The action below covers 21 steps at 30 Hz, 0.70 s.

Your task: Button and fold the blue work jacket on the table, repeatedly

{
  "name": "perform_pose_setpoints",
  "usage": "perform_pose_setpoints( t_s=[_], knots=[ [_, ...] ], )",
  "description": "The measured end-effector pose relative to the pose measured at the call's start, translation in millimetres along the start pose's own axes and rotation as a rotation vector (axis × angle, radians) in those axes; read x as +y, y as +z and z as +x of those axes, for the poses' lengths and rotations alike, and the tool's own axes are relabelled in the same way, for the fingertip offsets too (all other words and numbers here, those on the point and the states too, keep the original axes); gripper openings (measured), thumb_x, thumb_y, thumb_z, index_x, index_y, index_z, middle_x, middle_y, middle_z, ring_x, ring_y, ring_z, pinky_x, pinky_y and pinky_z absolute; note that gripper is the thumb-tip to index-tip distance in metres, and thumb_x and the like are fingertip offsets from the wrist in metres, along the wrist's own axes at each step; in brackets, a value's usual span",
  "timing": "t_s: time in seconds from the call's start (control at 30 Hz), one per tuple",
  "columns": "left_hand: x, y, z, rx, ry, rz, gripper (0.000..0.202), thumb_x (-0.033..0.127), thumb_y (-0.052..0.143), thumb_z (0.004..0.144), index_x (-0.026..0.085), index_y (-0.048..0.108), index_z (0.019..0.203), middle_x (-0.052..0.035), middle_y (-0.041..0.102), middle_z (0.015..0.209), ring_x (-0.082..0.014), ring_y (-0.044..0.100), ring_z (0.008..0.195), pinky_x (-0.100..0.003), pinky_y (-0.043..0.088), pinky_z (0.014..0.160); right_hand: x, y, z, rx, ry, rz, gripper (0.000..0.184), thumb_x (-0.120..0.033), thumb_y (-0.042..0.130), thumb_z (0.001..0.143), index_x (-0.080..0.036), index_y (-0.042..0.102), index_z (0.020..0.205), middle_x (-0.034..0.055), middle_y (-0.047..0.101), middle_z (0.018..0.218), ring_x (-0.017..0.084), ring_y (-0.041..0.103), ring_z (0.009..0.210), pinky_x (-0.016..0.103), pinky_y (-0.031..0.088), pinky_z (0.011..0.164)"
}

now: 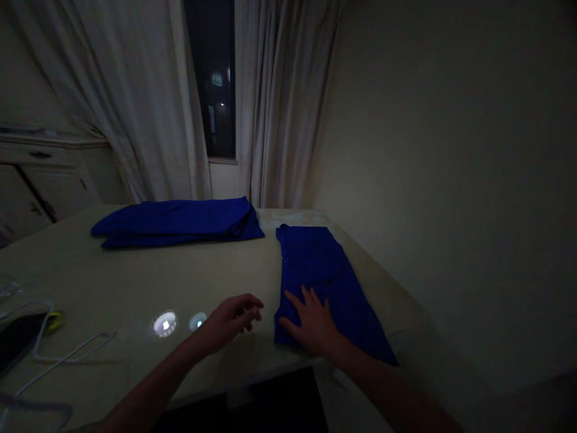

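- My right hand [313, 325] rests open on the folded deep-blue fabric garment [324, 264]: probably soft, light and limp, best gripped at its near edge.
- My left hand [231, 322] hovers half-curled, empty.

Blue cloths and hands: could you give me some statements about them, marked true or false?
1. The right hand lies flat on the near blue cloth. True.
2. The far blue cloth lies on the table too. True.
3. The left hand grips the far blue cloth. False: it is beside the near blue cloth, holding nothing.
4. The curtains are fully closed. False: a gap shows the dark window.
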State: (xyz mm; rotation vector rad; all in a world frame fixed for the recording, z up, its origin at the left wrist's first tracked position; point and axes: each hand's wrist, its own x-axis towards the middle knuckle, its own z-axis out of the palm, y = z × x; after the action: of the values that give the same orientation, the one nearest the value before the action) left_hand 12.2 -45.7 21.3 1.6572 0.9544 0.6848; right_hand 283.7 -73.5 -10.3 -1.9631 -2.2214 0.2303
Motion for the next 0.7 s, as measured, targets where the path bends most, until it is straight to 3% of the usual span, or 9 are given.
perform_pose_setpoints(
  t_s=[0.1,0.2,0.33,0.43,0.57,0.63,0.7],
  knots=[
    [-16,-25.8,18,0.168,0.004,0.08,0.047,0.06,0.058,0.091,0.019,0.07,0.11,-0.0086,0.075,0.094,-0.0192,0.067,0.074,-0.033,0.054,0.069,27,2,46,-0.038,0.037,-0.033,0.066,-0.068,0.049,0.099,-0.039,0.046,0.158,0.0171,0.036,0.168,0.049,0.028,0.154,0.08,0.024,0.111],
    [-36,-39.9,18,0.246,-0.036,0.086,0.046,0.061,0.055,0.092,0.021,0.071,0.108,-0.0073,0.075,0.091,-0.0194,0.067,0.073,-0.032,0.054,0.067,88,-19,116,-0.024,0.084,-0.076,0.058,-0.059,0.048,0.102,-0.036,0.05,0.155,0.0179,0.046,0.161,0.045,0.039,0.149,0.075,0.031,0.111],
    [-45,-39.9,18,0.254,-0.09,0.147,0.044,0.059,0.054,0.092,0.021,0.072,0.107,-0.0078,0.075,0.094,-0.0214,0.068,0.081,-0.032,0.055,0.071,164,-50,201,-0.015,0.143,-0.121,0.052,-0.045,0.048,0.104,-0.022,0.057,0.15,0.0203,0.057,0.151,0.036,0.053,0.139,0.06,0.039,0.112],
    [-42,-38.8,28,0.267,-0.17,0.138,0.047,0.061,0.055,0.089,0.021,0.07,0.109,-0.0087,0.073,0.096,-0.0226,0.067,0.082,-0.031,0.055,0.062,187,-57,241,-0.009,0.129,-0.12,0.05,-0.037,0.053,0.101,-0.015,0.059,0.146,0.0222,0.061,0.146,0.033,0.058,0.134,0.052,0.042,0.112],
    [-43,-42.5,47,0.307,-0.238,0.117,0.052,0.064,0.055,0.086,0.021,0.068,0.114,-0.0091,0.071,0.093,-0.0243,0.067,0.077,-0.028,0.05,0.048,190,-45,248,0.043,0.074,-0.089,0.056,-0.033,0.053,0.099,-0.013,0.053,0.152,0.0211,0.056,0.152,0.031,0.054,0.14,0.048,0.039,0.117],
    [-46,-43.1,53,0.351,-0.204,0.154,0.049,0.061,0.054,0.089,0.022,0.069,0.115,-0.0091,0.072,0.092,-0.0252,0.068,0.079,-0.03,0.052,0.052,196,-39,230,0.055,-0.003,-0.023,0.061,-0.032,0.055,0.094,-0.014,0.052,0.153,0.019,0.053,0.156,0.031,0.051,0.144,0.049,0.038,0.119],
    [-50,-42.1,54,0.397,-0.114,0.206,0.041,0.056,0.054,0.091,0.024,0.071,0.111,-0.0096,0.074,0.096,-0.0258,0.07,0.083,-0.034,0.057,0.064,206,-38,202,0.028,-0.112,0.071,0.066,-0.03,0.06,0.088,-0.019,0.054,0.153,0.0148,0.052,0.158,0.03,0.049,0.146,0.048,0.037,0.121]
  ],
)
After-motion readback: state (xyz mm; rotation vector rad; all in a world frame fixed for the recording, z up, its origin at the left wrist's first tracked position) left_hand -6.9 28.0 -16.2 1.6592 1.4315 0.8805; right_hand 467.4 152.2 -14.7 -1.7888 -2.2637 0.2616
